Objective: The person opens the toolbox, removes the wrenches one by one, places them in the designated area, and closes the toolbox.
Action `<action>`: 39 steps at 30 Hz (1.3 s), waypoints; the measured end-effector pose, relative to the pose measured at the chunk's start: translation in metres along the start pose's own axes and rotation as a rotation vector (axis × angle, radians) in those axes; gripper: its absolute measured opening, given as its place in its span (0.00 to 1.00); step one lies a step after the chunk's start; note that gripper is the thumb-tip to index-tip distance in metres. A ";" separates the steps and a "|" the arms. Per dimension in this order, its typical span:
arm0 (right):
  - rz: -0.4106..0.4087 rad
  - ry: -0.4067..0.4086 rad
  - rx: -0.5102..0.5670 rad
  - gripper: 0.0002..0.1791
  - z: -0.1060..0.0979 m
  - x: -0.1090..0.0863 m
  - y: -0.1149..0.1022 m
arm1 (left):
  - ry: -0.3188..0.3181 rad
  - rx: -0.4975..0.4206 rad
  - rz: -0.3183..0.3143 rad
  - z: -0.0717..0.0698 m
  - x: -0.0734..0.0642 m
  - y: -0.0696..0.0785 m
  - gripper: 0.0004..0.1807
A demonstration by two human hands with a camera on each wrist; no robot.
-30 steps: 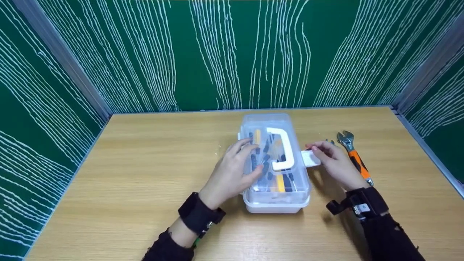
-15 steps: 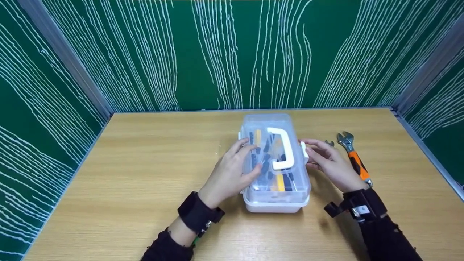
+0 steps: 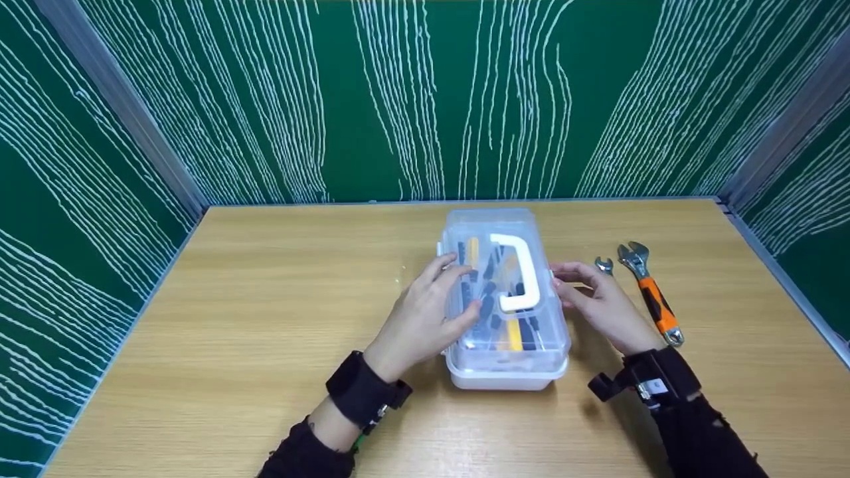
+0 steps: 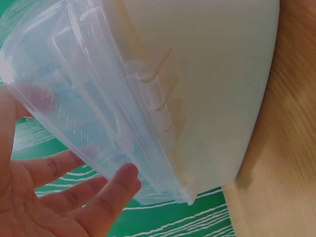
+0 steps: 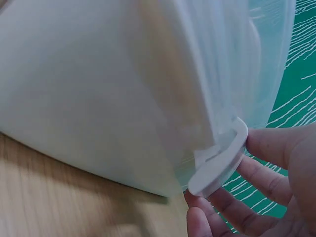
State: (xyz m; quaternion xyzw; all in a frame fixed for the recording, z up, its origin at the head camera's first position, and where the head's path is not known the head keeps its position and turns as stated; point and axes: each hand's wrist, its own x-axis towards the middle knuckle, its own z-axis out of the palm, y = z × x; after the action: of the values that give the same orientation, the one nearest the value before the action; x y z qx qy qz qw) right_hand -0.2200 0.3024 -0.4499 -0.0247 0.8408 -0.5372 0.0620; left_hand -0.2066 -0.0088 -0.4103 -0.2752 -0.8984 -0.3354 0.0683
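A toolbox [image 3: 508, 384] with a white base and a see-through lid [image 3: 491, 219] stands on the table, its lid down. The white carrying handle [image 3: 529, 272] lies on top, and tools show through the lid, several with black or yellow parts. My left hand [image 3: 425, 305] rests on the lid's left side with fingers spread. At the right side, my right hand [image 3: 601, 305] has its thumb and fingers on the white latch [image 5: 222, 165], which sits close against the box in the right wrist view. In the head view the fingers hide most of that latch.
Right of my right hand lies an adjustable wrench [image 3: 654, 299] with an orange and black grip. Beside it the head of a smaller wrench [image 3: 603, 265] shows, the rest hidden by my hand. Green panels [image 3: 372, 99] with white lines border the wooden table [image 3: 285, 279].
The latch has swung from sticking out to the right to lying against the box, with my right hand moving left along with it. My left hand has stayed on the lid.
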 end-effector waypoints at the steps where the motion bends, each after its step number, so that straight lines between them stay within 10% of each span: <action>1: 0.004 0.000 0.001 0.31 0.000 0.000 0.000 | 0.000 0.001 0.001 0.000 0.000 0.000 0.27; 39: 0.035 -0.004 -0.010 0.30 0.001 0.001 0.005 | -0.012 -0.013 -0.028 0.002 0.002 0.002 0.29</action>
State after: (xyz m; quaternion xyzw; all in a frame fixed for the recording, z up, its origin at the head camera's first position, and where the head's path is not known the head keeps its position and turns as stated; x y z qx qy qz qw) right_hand -0.2206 0.3036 -0.4547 -0.0113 0.8437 -0.5317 0.0727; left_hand -0.2075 -0.0058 -0.4101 -0.2650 -0.9003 -0.3406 0.0566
